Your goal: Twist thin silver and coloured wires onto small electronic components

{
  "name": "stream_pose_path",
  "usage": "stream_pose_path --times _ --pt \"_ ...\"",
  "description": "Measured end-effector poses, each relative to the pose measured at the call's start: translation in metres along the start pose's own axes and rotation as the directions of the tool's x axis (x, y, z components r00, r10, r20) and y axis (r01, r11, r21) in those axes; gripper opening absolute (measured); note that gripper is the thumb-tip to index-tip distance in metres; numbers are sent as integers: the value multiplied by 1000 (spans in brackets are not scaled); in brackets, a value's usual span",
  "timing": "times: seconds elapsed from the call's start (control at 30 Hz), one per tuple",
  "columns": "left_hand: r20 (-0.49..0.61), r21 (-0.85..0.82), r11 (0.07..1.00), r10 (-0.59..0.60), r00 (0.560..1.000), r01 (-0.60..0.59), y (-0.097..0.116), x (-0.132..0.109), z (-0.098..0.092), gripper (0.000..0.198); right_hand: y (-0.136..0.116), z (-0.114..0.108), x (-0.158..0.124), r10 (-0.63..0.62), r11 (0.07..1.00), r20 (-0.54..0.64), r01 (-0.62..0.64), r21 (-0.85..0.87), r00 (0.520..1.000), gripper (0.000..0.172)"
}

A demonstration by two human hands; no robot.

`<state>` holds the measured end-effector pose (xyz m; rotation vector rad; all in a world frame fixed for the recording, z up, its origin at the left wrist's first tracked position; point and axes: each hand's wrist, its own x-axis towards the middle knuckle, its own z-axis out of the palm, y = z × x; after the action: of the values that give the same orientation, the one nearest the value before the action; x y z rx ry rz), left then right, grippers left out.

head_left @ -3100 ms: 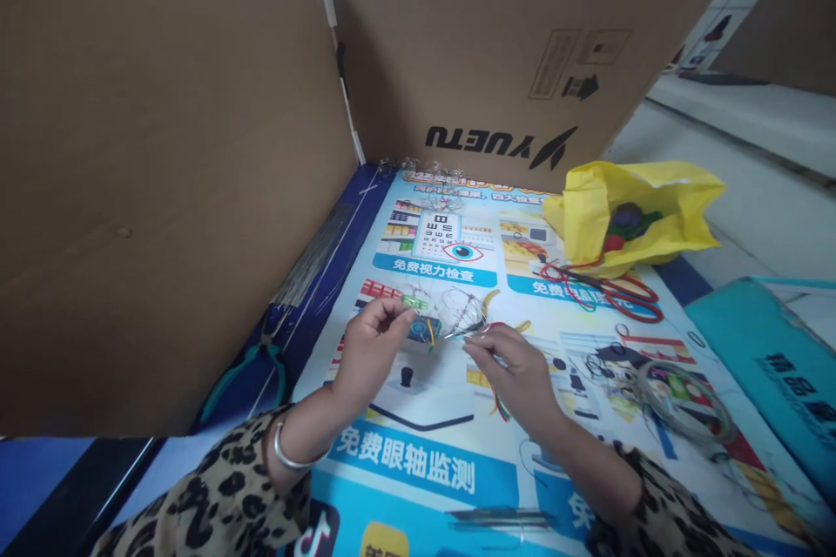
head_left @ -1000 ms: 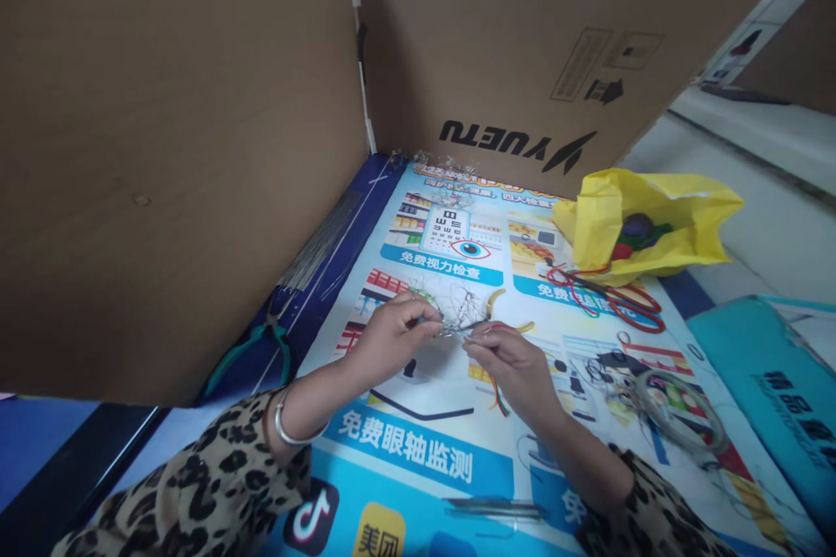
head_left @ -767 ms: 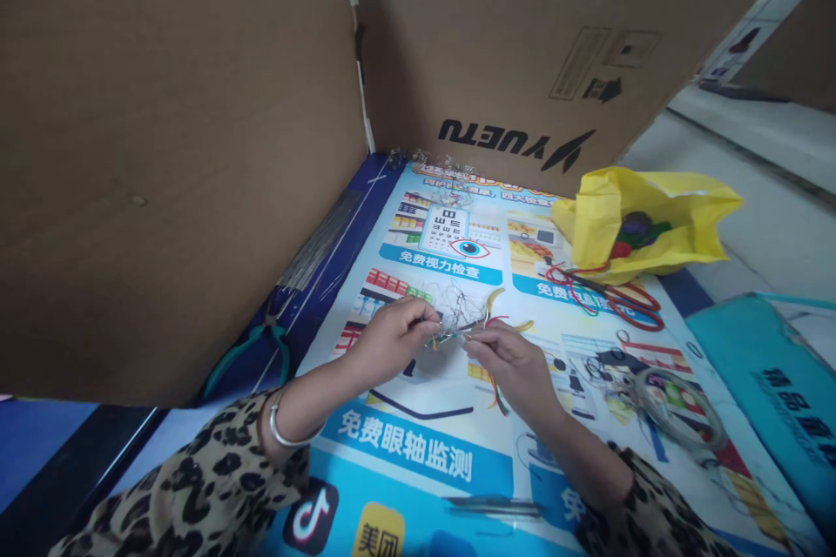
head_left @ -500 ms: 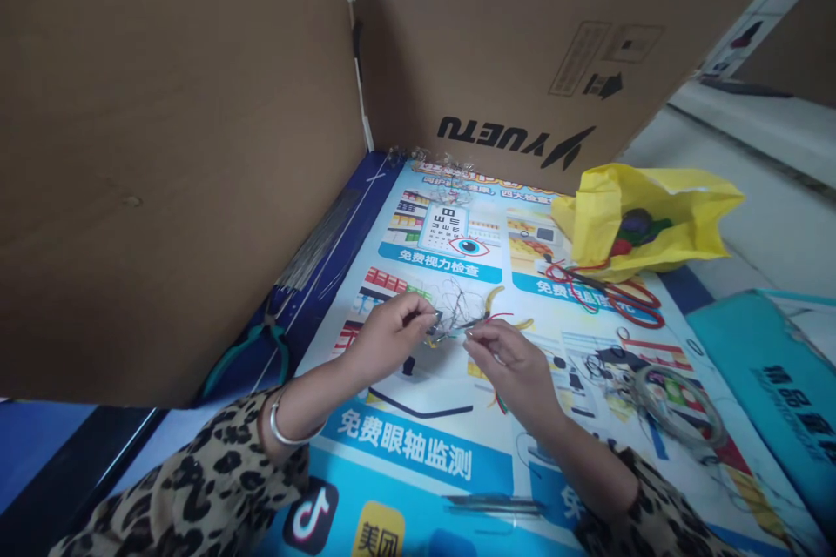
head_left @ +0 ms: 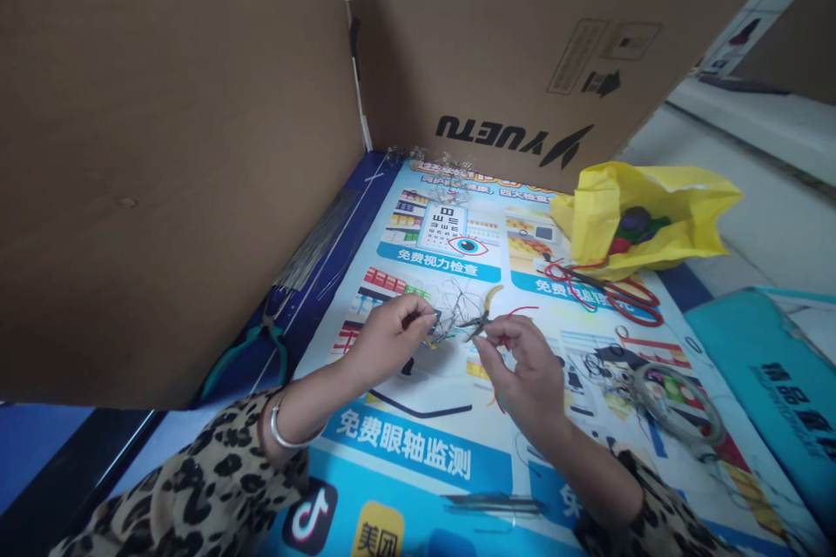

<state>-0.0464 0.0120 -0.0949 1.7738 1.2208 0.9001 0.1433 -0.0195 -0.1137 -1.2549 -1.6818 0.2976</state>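
Note:
My left hand point(head_left: 397, 332) pinches one end of a thin wire piece point(head_left: 450, 326) at the middle of the printed sheet. Fingertips of my right hand point(head_left: 526, 361) are pressed together on a thin red thread point(head_left: 522, 311), whose loose end sticks out above them. Between and just beyond my hands lie a tangle of fine wire point(head_left: 459, 300) and pliers with yellow handles point(head_left: 491, 296), their dark jaws close to my right fingertips. Exactly where the thread meets the wire is too small to tell.
Cardboard panels point(head_left: 509, 35) stand at the left and back. Teal-handled pliers point(head_left: 271, 335) lie left beside thin metal rods point(head_left: 313, 244). On the right are a yellow bag point(head_left: 679, 191), red-handled scissors point(head_left: 630, 303), a wire coil point(head_left: 679, 405) and a teal box point(head_left: 764, 392). Dark tools point(head_left: 495, 504) lie in front.
My right hand has moved slightly right, away from my left hand, drawing the red thread along. More of the pliers' jaws now shows. My left hand has stayed nearly still.

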Motion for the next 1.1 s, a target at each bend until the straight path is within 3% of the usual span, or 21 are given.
stream_pose_path --times 0.17,0.3,0.53,0.73,0.97,1.1 --pt "-12 37 999 29 999 -29 1 -1 2 12 -9 -1 2 -69 994 26 71 -80 997 4" --pt "-25 92 994 61 998 -59 3 -3 5 11 -15 3 1 -115 986 33 118 -118 993 16" --pt "-37 226 963 161 986 -149 8 -11 9 10 -19 12 1 -15 990 39 20 -139 999 29" --pt "-59 310 922 262 963 -232 3 -16 12 10 -17 14 -1 18 994 52 -12 -112 999 24" --pt "-73 339 905 299 951 -258 4 -15 12 10 -16 10 -2 14 995 84 -6 -95 996 20" --pt "-74 390 861 382 921 -326 2 -16 12 12 -14 8 -5 26 995 145 -12 -98 989 10"
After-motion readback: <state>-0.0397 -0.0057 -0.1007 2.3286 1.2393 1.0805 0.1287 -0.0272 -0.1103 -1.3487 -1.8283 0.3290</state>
